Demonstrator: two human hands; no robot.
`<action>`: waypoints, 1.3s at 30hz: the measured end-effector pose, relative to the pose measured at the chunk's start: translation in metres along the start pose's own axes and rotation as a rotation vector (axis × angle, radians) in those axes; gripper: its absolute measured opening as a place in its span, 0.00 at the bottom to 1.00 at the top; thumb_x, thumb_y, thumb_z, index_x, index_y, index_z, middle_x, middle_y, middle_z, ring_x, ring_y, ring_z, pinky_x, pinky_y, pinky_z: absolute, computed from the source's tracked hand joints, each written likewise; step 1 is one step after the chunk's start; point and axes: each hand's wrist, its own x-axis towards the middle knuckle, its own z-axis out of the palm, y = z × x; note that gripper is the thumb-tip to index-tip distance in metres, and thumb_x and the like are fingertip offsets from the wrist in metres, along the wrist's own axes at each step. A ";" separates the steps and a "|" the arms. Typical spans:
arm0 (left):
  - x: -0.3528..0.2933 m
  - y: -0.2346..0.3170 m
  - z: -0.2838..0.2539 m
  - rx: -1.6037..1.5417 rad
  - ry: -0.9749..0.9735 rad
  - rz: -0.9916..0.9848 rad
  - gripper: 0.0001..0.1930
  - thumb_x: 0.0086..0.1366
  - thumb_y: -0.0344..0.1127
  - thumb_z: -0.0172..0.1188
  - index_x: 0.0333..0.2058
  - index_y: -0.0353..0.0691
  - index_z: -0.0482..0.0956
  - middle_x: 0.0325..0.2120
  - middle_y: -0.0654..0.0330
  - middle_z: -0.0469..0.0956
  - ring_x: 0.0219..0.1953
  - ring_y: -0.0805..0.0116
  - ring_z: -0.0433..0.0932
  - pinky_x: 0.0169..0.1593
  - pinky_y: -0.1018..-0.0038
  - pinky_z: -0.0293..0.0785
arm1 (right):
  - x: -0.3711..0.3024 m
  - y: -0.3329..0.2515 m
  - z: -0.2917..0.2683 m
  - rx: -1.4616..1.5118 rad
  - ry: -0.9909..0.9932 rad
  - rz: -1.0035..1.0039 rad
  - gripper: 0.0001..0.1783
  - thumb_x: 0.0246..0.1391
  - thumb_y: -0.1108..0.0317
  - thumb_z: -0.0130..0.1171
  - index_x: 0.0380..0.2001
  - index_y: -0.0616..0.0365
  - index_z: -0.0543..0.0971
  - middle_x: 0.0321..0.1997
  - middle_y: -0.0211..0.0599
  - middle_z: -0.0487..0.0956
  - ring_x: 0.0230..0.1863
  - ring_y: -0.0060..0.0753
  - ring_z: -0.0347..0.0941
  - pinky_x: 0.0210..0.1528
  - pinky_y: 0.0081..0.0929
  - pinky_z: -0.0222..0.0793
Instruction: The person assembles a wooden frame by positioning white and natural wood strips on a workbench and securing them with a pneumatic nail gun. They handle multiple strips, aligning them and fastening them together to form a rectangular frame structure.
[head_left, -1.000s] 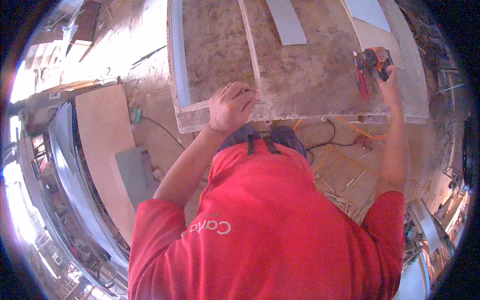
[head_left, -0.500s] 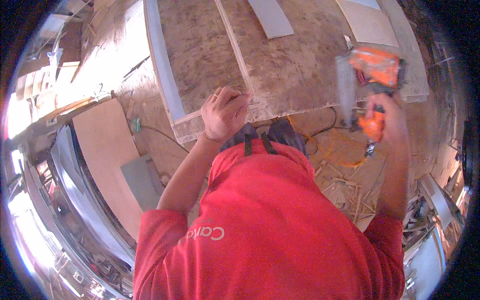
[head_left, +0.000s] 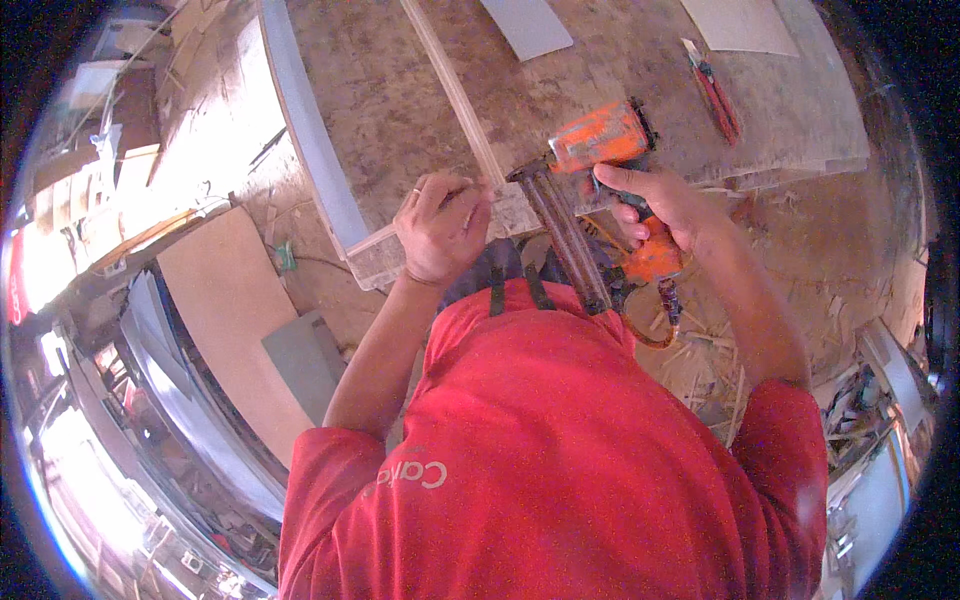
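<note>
My right hand [head_left: 665, 205] is wrapped round the grip of an orange nail gun [head_left: 600, 137], thumb up near its body. The gun's long dark magazine [head_left: 565, 235] slants down toward my red shirt, and its nose is close to the near end of a thin wooden strip [head_left: 455, 90]. That strip lies on a large worn wooden board [head_left: 600, 80]. My left hand [head_left: 440, 228], a ring on one finger, is closed with curled fingers beside the strip's near end. Whatever its fingertips may hold is hidden.
On the board lie a pale panel piece [head_left: 527, 25], a long pale strip [head_left: 312, 130], a beige sheet [head_left: 740, 22] and a slim red-handled tool [head_left: 715, 95]. Sheets, including a tan panel [head_left: 220, 300], stand at the left. Wood scraps [head_left: 705, 370] litter the floor at right.
My right hand has brought the nail gun leftward from the board's right side to near the strip's end, uncovering the red-handled tool. My left hand has stayed almost in place.
</note>
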 end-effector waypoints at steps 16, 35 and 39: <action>-0.003 -0.001 0.001 -0.037 -0.019 -0.078 0.09 0.49 0.28 0.74 0.32 0.46 0.89 0.28 0.63 0.75 0.27 0.64 0.76 0.30 0.68 0.74 | 0.010 0.008 -0.002 0.111 -0.024 0.065 0.26 0.64 0.44 0.63 0.48 0.57 0.80 0.15 0.20 0.64 0.13 0.18 0.60 0.19 0.22 0.57; -0.007 -0.006 0.002 0.018 -0.010 -0.021 0.11 0.50 0.30 0.76 0.34 0.47 0.89 0.29 0.63 0.75 0.27 0.63 0.77 0.27 0.68 0.72 | 0.012 0.012 -0.012 0.108 0.005 0.050 0.26 0.63 0.40 0.62 0.43 0.53 0.80 0.16 0.19 0.64 0.14 0.17 0.60 0.19 0.22 0.56; -0.008 0.005 0.001 0.094 -0.006 -0.143 0.16 0.50 0.38 0.77 0.39 0.49 0.87 0.31 0.63 0.76 0.33 0.61 0.78 0.41 0.63 0.72 | 0.009 0.010 -0.017 0.096 0.026 0.026 0.26 0.62 0.39 0.64 0.43 0.52 0.79 0.17 0.20 0.65 0.14 0.18 0.60 0.19 0.23 0.54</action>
